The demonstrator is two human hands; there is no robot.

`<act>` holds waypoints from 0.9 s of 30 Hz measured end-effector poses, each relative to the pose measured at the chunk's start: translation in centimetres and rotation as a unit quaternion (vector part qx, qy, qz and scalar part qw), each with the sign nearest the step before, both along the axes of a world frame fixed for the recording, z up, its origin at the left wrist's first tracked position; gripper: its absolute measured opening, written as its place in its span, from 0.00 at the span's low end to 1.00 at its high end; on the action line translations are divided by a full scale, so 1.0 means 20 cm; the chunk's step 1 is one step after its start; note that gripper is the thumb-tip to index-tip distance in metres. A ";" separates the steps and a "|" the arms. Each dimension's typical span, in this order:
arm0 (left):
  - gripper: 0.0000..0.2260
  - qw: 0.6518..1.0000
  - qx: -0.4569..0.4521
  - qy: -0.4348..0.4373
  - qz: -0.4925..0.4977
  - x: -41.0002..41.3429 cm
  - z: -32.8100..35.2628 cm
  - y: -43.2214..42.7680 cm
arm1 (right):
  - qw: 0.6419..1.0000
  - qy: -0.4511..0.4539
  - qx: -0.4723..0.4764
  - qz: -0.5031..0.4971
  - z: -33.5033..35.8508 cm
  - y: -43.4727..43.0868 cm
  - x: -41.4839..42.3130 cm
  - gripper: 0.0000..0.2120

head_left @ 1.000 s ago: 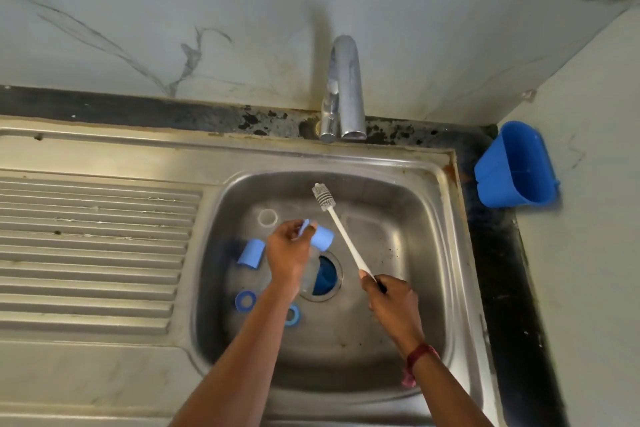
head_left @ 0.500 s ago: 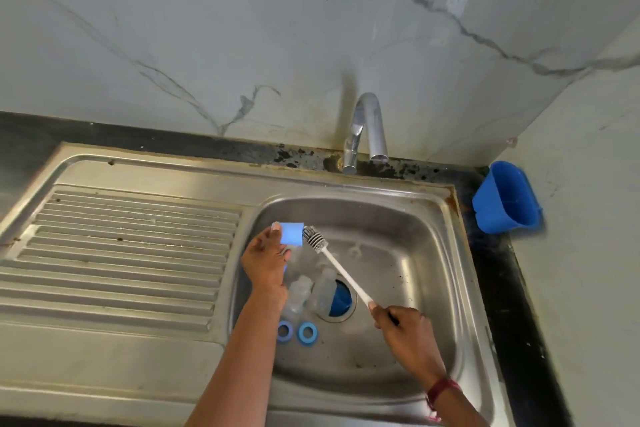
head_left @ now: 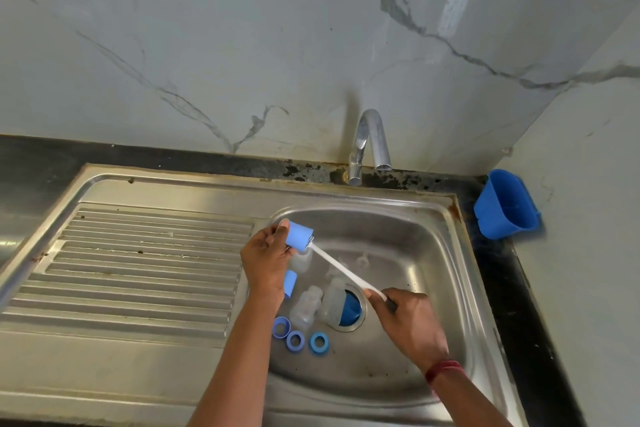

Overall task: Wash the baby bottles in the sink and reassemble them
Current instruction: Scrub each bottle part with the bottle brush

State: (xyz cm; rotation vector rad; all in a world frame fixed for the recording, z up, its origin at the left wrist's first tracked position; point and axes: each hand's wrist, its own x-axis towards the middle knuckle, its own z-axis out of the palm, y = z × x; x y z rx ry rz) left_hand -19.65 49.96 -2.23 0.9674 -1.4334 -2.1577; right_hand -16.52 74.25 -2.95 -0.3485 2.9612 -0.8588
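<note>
Scrubbing was in progress at this moment. The left hand (head_left: 266, 260) held a small light-blue plastic cap (head_left: 298, 235) above the left part of the stainless steel sink basin (head_left: 433, 253), its grip closed around the cap with thumb and fingers. The right hand (head_left: 408, 319) gripped the near end of a thin white bottle brush (head_left: 346, 272), whose bristle head was pushed into the cap's open mouth.

The task seemed to be in its early part. At least two clear plastic baby bottles (head_left: 304, 308) lay on their sides on the basin floor near the drain. A second blue cap (head_left: 290, 282) lay just beside the left wrist, and three blue screw rings (head_left: 295, 340) lay in a row in front of the bottles. Nothing was reassembled yet. No water stream showed under the chrome tap (head_left: 369, 146), though the picture is perhaps too soft to be sure.

Half a second earlier the bristle head was outside, just beside the cap's mouth. Now it had entered the cap.
</note>
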 end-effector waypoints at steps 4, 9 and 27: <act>0.08 0.997 -0.074 0.011 0.006 0.01 -0.01 -0.02 | 0.997 0.043 0.056 0.020 -0.01 -0.04 0.02 0.24; 0.05 0.994 -0.074 -0.001 -0.074 0.04 -0.02 -0.06 | 0.992 0.069 0.097 0.043 -0.02 -0.01 0.06 0.23; 0.06 0.997 0.016 0.048 -0.065 0.06 0.00 -0.05 | 1.000 -0.010 0.025 -0.013 -0.03 -0.04 0.08 0.25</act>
